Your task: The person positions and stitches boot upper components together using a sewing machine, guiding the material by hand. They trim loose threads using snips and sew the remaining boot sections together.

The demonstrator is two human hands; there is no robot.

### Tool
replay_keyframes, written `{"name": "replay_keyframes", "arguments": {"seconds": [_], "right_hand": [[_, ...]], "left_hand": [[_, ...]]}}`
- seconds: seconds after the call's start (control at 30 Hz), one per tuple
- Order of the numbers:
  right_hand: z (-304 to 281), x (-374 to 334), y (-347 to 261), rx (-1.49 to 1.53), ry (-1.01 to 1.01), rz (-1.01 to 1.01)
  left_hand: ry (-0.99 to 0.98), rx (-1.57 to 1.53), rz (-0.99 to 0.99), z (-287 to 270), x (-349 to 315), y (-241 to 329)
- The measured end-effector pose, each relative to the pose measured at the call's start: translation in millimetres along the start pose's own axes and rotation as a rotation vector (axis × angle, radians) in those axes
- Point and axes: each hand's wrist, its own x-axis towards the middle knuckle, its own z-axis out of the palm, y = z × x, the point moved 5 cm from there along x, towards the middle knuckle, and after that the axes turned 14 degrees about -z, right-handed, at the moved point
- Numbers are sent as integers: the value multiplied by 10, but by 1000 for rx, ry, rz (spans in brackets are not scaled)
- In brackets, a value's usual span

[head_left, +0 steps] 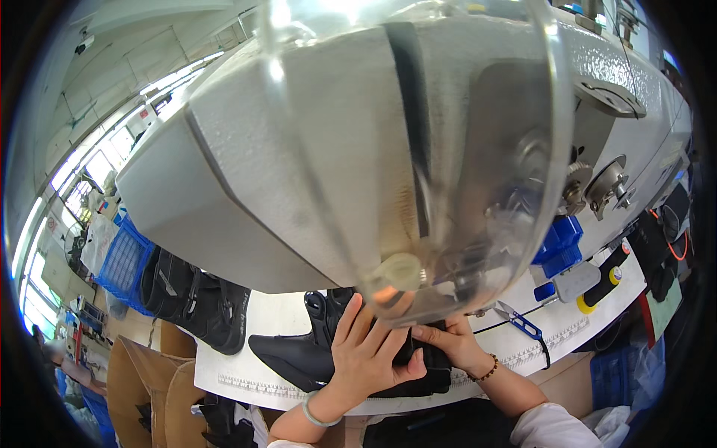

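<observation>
Head view: left hand [366, 358] lies on the black boot part [299, 362], fingers extended and slightly spread, thumb stretched out. Right hand [457, 349] is just beside it; thumb rests on the black material, other fingers mostly hidden, so cannot tell whether it pinches. Boot part extends under and left of the left hand. Judgement: steady, flat pressure, fingertips clear of the machine head [246, 164]. Clear shield [551, 172] above the hands blurs the working point; needle not discernible.
</observation>
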Motion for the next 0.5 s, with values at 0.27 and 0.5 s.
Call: {"name": "replay_keyframes", "arguments": {"seconds": [0.27, 0.5], "right_hand": [[6, 88, -29, 30, 26, 20], [41, 58, -150, -11, 34, 97]], "left_hand": [[51, -16, -5, 22, 65, -19], [96, -42, -10, 41, -30, -53]]}}
